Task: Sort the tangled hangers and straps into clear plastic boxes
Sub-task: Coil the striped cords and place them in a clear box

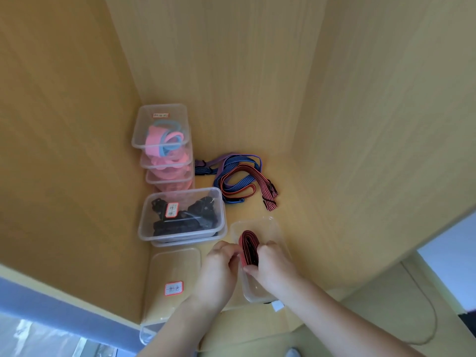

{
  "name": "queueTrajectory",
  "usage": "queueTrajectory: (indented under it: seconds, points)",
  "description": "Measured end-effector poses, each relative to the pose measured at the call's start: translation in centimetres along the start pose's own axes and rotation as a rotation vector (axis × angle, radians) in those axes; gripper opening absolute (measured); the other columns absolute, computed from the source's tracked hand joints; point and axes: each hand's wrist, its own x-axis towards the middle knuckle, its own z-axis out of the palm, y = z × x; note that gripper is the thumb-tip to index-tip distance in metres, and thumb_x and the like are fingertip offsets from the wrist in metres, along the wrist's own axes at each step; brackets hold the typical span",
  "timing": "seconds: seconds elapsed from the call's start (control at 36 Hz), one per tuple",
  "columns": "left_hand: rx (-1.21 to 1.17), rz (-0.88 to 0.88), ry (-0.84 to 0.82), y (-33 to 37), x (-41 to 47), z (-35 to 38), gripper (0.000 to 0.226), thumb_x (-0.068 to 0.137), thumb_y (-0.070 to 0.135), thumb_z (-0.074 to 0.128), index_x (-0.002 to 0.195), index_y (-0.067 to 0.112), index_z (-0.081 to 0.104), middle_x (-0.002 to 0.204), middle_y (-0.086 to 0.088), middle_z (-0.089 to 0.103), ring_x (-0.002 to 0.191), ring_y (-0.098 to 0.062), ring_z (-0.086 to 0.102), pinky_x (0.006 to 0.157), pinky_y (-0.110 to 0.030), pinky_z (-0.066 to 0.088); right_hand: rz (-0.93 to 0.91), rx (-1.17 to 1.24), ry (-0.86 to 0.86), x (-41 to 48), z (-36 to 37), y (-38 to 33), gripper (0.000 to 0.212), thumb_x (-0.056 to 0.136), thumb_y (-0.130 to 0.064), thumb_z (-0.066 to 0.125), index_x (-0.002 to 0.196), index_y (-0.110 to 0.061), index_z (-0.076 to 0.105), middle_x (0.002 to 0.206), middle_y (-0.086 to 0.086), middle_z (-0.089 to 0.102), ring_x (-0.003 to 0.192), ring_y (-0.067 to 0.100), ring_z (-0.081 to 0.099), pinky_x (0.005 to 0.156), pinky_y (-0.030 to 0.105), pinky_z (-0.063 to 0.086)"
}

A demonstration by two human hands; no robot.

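Label (173,288) writing illegibly small; near end of red strap (248,242) behind left hand (219,266) and right hand (270,266)

red-black striped strap (248,247), blue-black striped straps (231,171), pink hangers (164,161)

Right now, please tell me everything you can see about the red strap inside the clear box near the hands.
The red strap is a flat, woven-looking band, red with thin dark stripes, folded into a narrow bundle of several layers. It stands on edge inside an open clear box, toward the far half. The left hand and the right hand pinch its near end from both sides. Whether it has a buckle cannot be seen.
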Motion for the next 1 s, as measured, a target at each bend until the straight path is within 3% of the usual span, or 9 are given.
queueTrajectory:
  seconds: [0.11,0.25,0.42,0.5,0.56,0.61,0.75,0.86,1.0]
  points:
    - [-0.006,0.019,-0.021,0.1,0.2,0.1,0.025,0.087,-0.004,0.058,0.092,0.015,0.073,0.082,0.010,0.054,0.077,0.006,0.050,0.071,-0.002,0.035,-0.006,-0.032,-0.042,0.1,0.0,-0.2,0.048,0.091,-0.039,0.064,0.121,-0.002,0.056,0.114,0.012,0.055,0.099,0.029,0.061,0.077,0.033,0.048]
    - [0.047,0.033,-0.025,-0.3,0.4,0.6,0.025,0.088,-0.002,0.057,0.093,0.017,0.073,0.085,0.002,0.061,0.075,-0.005,0.054,0.068,-0.005,0.037,0.003,-0.043,-0.057,0.4,-0.9,-0.4,0.050,0.088,-0.039,0.068,0.119,-0.001,0.057,0.115,0.012,0.053,0.099,0.029,0.061,0.070,0.027,0.040]
    - [0.080,0.054,-0.002,-0.5,0.6,0.8,0.025,0.085,-0.001,0.059,0.090,0.019,0.073,0.086,0.005,0.061,0.079,-0.010,0.056,0.069,-0.009,0.040,-0.001,-0.028,-0.085,0.3,-1.9,-0.2,0.039,0.092,-0.030,0.063,0.113,0.002,0.058,0.102,0.007,0.047,0.082,0.027,0.055,0.066,0.029,0.039]
    - [0.074,0.066,-0.008,-0.2,0.7,0.7,0.026,0.086,-0.001,0.058,0.091,0.019,0.073,0.087,0.006,0.061,0.078,-0.007,0.054,0.070,-0.005,0.039,0.016,0.024,-0.097,0.6,-2.5,0.0,0.014,0.095,-0.016,0.057,0.089,-0.003,0.057,0.080,0.000,0.051,0.062,0.014,0.053,0.048,0.019,0.040]
    - [0.072,0.068,-0.002,-0.1,0.8,0.7,0.026,0.086,-0.002,0.058,0.093,0.018,0.074,0.087,0.009,0.059,0.078,-0.005,0.054,0.070,-0.002,0.037,0.023,0.032,-0.074,0.8,-3.6,-0.1,0.033,0.096,-0.008,0.053,0.065,-0.012,0.041,0.066,-0.003,0.040,0.051,0.010,0.037,0.038,0.017,0.027]
    - [0.072,0.068,0.014,0.0,0.9,0.7,0.026,0.085,-0.004,0.058,0.093,0.016,0.074,0.086,0.011,0.057,0.077,-0.005,0.054,0.071,-0.001,0.036,-0.001,-0.018,-0.036,1.0,-4.6,0.0,0.039,0.095,-0.006,0.050,0.061,-0.014,0.033,0.065,-0.001,0.038,0.054,0.017,0.038,0.045,0.022,0.029]
    - [0.072,0.069,0.023,0.6,1.3,0.9,0.025,0.086,-0.005,0.057,0.094,0.012,0.073,0.090,0.005,0.061,0.078,-0.009,0.058,0.072,-0.001,0.037,-0.021,-0.016,0.040,2.1,-5.7,0.8,0.028,0.089,-0.003,0.048,0.064,-0.010,0.040,0.068,0.002,0.044,0.059,0.021,0.042,0.050,0.026,0.033]
    - [0.045,0.099,-0.003,1.9,1.5,0.5,0.023,0.088,-0.008,0.054,0.095,0.006,0.071,0.090,0.003,0.057,0.068,0.001,0.056,0.066,0.000,0.038,-0.078,0.007,0.039,2.6,-7.8,0.2,0.017,0.094,-0.013,0.052,0.099,-0.007,0.067,0.100,0.009,0.066,0.091,0.028,0.065,0.074,0.029,0.050]
    - [0.089,0.200,0.069,3.2,2.0,-0.7,0.021,0.085,-0.004,0.055,0.091,0.012,0.069,0.088,0.006,0.059,0.074,-0.002,0.055,0.073,-0.002,0.037,-0.188,0.017,0.127,3.5,-9.8,-0.8,0.015,0.095,-0.021,0.052,0.092,-0.017,0.066,0.097,0.004,0.068,0.083,0.026,0.064,0.069,0.029,0.051]
